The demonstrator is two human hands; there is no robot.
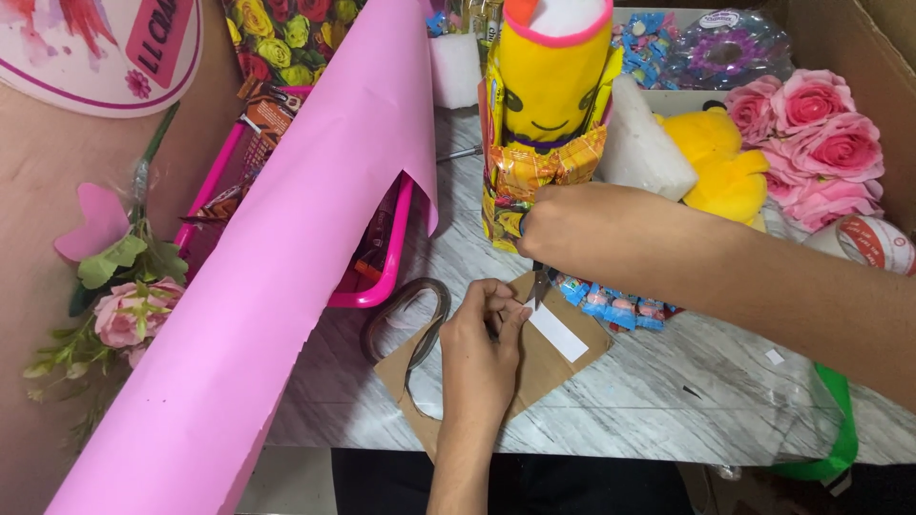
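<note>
Your left hand [485, 343] pinches a white tape strip [556, 331] on the brown cardboard [544, 367] on the bench [668, 381]. Your right hand [563, 224] is closed around small scissors [540, 284], mostly hidden, blades just showing at the strip.

Matt brown cardboard piece [539, 367], smooth white paper strip [556, 331], glossy marble-look tabletop [668, 381], matt pink paper roll [286, 267] left, shiny pink plastic basket [382, 291], plush yellow toy [725, 162] far right.

The left hand [487, 329] is being reached up from the lower edge, its forearm held nearly upright and its fingers [504, 307] pinched together. The right hand [563, 227] is being brought in from the right, knuckles up, fingers curled downward, forearm stretched across.
</note>
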